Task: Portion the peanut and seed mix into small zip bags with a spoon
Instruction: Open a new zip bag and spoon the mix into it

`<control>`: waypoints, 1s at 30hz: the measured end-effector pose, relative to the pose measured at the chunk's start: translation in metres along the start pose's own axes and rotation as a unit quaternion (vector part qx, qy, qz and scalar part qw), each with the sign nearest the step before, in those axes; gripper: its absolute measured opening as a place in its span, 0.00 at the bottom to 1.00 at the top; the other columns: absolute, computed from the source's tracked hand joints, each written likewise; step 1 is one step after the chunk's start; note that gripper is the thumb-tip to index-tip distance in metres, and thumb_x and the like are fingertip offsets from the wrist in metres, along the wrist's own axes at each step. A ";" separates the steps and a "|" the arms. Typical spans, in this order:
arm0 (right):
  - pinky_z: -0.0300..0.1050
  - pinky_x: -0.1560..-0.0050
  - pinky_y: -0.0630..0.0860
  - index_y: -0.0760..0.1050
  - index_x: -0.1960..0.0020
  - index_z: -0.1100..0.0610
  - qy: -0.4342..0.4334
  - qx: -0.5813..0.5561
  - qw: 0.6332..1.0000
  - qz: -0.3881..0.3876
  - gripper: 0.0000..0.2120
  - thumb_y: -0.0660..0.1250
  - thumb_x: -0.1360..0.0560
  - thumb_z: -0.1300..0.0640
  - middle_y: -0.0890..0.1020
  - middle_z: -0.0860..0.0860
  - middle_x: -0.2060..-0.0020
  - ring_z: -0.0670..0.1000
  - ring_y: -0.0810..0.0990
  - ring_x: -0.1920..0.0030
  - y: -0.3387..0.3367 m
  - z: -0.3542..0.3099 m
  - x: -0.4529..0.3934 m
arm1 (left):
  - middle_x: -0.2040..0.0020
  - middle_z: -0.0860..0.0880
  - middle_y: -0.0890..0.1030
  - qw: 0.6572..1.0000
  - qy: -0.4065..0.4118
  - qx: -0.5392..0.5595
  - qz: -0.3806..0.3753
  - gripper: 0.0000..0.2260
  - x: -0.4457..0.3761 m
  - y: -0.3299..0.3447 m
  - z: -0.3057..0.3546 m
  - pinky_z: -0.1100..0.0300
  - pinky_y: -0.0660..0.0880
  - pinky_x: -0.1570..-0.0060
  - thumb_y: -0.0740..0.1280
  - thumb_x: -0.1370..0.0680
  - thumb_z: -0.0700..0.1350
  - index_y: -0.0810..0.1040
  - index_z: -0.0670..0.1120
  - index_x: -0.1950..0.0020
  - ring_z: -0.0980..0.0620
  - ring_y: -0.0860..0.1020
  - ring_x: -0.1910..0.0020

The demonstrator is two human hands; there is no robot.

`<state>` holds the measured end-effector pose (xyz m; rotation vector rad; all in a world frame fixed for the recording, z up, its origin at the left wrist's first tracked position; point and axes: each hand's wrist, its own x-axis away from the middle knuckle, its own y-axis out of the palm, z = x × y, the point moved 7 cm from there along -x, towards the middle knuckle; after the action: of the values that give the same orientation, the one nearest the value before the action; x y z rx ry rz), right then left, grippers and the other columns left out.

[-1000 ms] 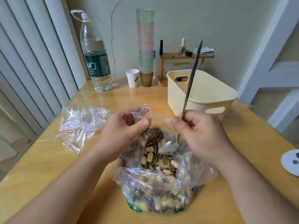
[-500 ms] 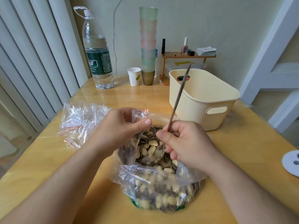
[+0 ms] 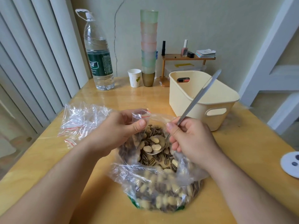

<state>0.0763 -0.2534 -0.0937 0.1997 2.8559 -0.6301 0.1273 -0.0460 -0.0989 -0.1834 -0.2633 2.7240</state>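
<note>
A large clear bag (image 3: 155,188) of peanuts and striped seeds sits open on the wooden table in front of me. My left hand (image 3: 113,133) pinches a small zip bag (image 3: 139,115) with a red seal line, held over the big bag's far left rim. My right hand (image 3: 189,139) grips a metal spoon (image 3: 199,96) by its handle. The spoon bowl (image 3: 156,147) lies inside the big bag, loaded with a few peanuts. The small bag hangs just left of the spoon bowl; whether its mouth is open I cannot tell.
A pile of small zip bags (image 3: 82,120) lies to the left. A cream plastic basket (image 3: 202,97) stands behind my right hand. At the back are a water bottle (image 3: 98,62), a paper cup (image 3: 134,77), stacked cups (image 3: 148,46) and a small wooden shelf (image 3: 187,57).
The spoon dipped into the mix and now carries peanuts in its bowl; its handle has tilted to the right. My left hand keeps hold of the small zip bag.
</note>
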 end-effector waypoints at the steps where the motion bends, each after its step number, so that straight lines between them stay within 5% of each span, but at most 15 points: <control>1: 0.47 0.64 0.78 0.81 0.57 0.50 0.002 -0.012 1.000 0.009 0.09 0.70 0.19 0.51 0.84 0.51 0.69 0.50 0.82 0.71 -0.004 0.000 -0.001 | 0.42 0.58 0.86 1.000 -0.003 -0.004 -0.016 0.14 0.001 0.001 0.001 0.58 0.79 0.37 0.73 0.24 0.49 0.84 0.46 0.41 0.49 0.82 0.35; 8: 0.50 0.65 0.78 0.81 0.59 0.51 -0.031 -0.005 0.997 0.066 0.11 0.69 0.19 0.51 0.83 0.51 0.71 0.50 0.80 0.73 -0.028 -0.012 -0.002 | 0.51 0.50 0.89 0.998 0.019 -0.057 0.025 0.10 0.001 0.000 0.003 0.63 0.80 0.54 0.73 0.21 0.48 0.85 0.49 0.41 0.52 0.86 0.52; 12: 0.59 0.59 0.82 0.80 0.55 0.43 -0.079 0.024 0.988 0.129 0.05 0.70 0.20 0.45 0.82 0.51 0.69 0.57 0.80 0.67 -0.051 -0.024 -0.001 | 0.48 0.44 0.88 0.998 0.029 -0.041 0.037 0.21 0.001 0.005 0.003 0.43 0.81 0.40 0.79 0.26 0.57 0.83 0.54 0.34 0.43 0.86 0.45; 17: 0.62 0.58 0.81 0.80 0.55 0.45 -0.096 0.015 0.980 0.171 0.12 0.65 0.25 0.38 0.82 0.48 0.69 0.57 0.80 0.67 -0.070 -0.030 0.000 | 0.55 0.51 0.88 0.990 0.043 -0.129 0.046 0.26 0.003 0.018 0.001 0.47 0.83 0.45 0.80 0.28 0.56 0.81 0.56 0.32 0.51 0.87 0.52; 23: 0.62 0.59 0.81 0.80 0.55 0.46 -0.120 -0.008 0.970 0.210 0.10 0.66 0.23 0.41 0.82 0.49 0.70 0.56 0.80 0.68 -0.080 -0.033 0.002 | 0.49 0.62 0.86 0.963 0.066 -0.255 0.061 0.29 0.002 0.027 -0.002 0.54 0.82 0.42 0.76 0.33 0.69 0.81 0.63 0.33 0.65 0.83 0.48; 26: 0.62 0.59 0.81 0.80 0.54 0.45 -0.146 -0.003 0.969 0.199 0.10 0.66 0.22 0.41 0.82 0.50 0.69 0.57 0.81 0.67 -0.074 -0.034 0.002 | 0.49 0.64 0.86 0.960 0.080 -0.257 0.073 0.26 0.003 0.030 0.002 0.56 0.81 0.43 0.79 0.31 0.65 0.82 0.62 0.34 0.66 0.83 0.49; 30: 0.50 0.60 0.78 0.82 0.57 0.48 -0.237 0.081 0.955 0.162 0.10 0.67 0.19 0.48 0.79 0.41 0.70 0.48 0.81 0.65 -0.059 -0.045 0.007 | 0.49 0.64 0.86 0.962 0.075 -0.248 0.085 0.29 0.002 0.030 0.000 0.54 0.81 0.44 0.77 0.32 0.69 0.82 0.61 0.34 0.64 0.83 0.49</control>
<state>0.0509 -0.2865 -0.0321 0.4629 2.2484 -0.7270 0.1139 -0.0719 -0.1052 -0.5699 -0.9206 2.7370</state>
